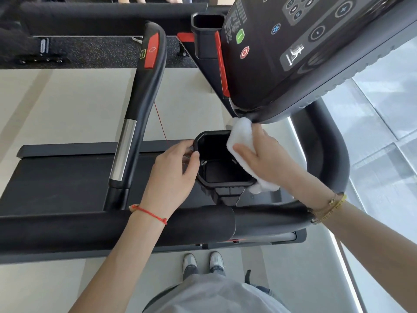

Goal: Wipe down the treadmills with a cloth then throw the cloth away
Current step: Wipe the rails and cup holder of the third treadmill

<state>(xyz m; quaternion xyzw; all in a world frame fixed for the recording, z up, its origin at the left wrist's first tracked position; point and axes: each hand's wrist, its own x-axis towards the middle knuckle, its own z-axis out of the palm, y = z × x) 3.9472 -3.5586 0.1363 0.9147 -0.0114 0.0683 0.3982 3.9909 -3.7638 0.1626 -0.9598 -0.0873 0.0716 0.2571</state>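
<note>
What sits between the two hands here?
In the head view, the black cup holder lies between the left hand and right hand, which presses the white cloth.

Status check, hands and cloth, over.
Left hand grips cup holder rim. Right hand presses white cloth against its far side. Nothing blocking.

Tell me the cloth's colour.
White: the cloth under the right hand, plain in the head view.
</note>
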